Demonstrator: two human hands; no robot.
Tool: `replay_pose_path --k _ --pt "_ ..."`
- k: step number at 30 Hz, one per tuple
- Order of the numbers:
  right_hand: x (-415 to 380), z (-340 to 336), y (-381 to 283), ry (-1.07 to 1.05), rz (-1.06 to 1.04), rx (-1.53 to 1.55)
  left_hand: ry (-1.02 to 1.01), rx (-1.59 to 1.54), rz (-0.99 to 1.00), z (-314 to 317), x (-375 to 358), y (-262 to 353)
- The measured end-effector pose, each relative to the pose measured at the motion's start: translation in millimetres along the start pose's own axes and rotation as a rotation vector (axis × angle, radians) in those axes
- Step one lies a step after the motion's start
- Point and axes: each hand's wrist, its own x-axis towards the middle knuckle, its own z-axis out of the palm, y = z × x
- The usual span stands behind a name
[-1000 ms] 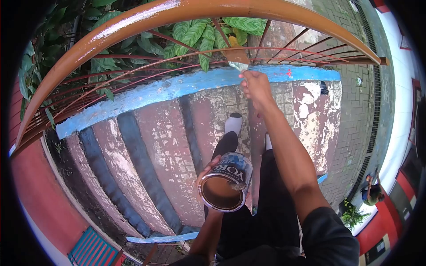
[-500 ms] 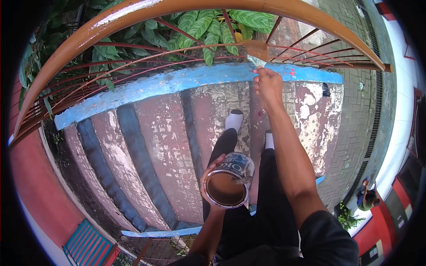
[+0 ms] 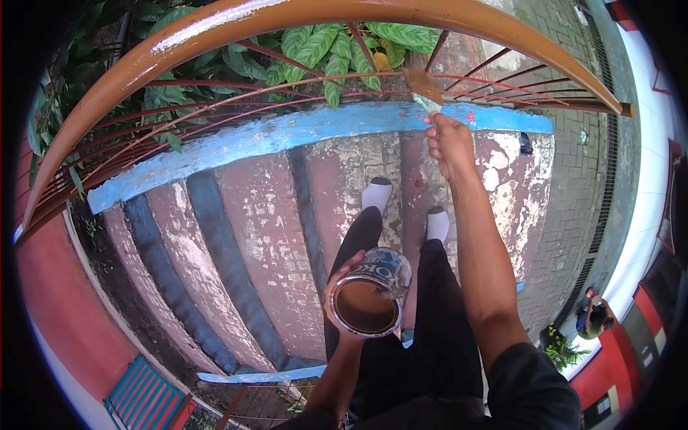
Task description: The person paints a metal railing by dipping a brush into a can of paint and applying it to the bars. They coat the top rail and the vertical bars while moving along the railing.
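Note:
My left hand [image 3: 335, 292] is wrapped round an open paint can [image 3: 367, 297] holding brown paint, its mouth tilted toward the camera. My right hand [image 3: 450, 140] pinches the pale handle of a paintbrush [image 3: 426, 89]. The brush's wide brown bristles are at the thin metal bars [image 3: 487, 82] of a railing; whether they touch a bar I cannot tell. Above them curves the railing's thick brown handrail [image 3: 287, 18]. Below the brush runs a blue painted ledge [image 3: 308, 129] along the steps.
Worn steps [image 3: 265, 215] with peeling paint lie under my socked feet [image 3: 376, 193]. Green leaves [image 3: 315, 54] grow behind the railing. A teal slatted object [image 3: 145, 394] is at the lower left. Another person [image 3: 595, 319] is at the far right.
My right hand and the brush have moved a little to the right and slightly down along the bars. The left hand and can have barely moved.

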Motion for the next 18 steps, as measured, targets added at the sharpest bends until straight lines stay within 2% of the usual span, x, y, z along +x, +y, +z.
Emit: replay_pose_path --k 4,6,11,13,14,16,18 --pt "-13.6 25.5 6.7 0.01 -0.006 -0.037 0.01 -0.033 -0.019 5.3 1.6 1.7" --pt "-18.5 35.0 11.2 -0.114 0.03 -0.069 0.005 -0.034 -0.007 9.7 8.4 4.9" --pt "2.1 2.1 21.5 -0.097 0.054 -0.046 -0.046 0.0 0.054 8.3 16.1 4.4" --pt "22.4 -20.5 37.0 0.077 0.098 0.042 -0.035 -0.017 0.032 6.4 12.7 0.9" --pt "25.2 -26.5 42.0 0.077 0.092 0.04 -0.029 -0.036 0.012 6.1 12.6 -1.5" --pt "14.5 -27.4 41.1 0.059 0.086 -0.131 -0.014 -0.074 -0.004 7.8 15.9 -3.1" --pt "11.1 -23.4 44.9 0.022 0.097 -0.158 0.006 -0.102 -0.048 7.5 9.5 -0.5"
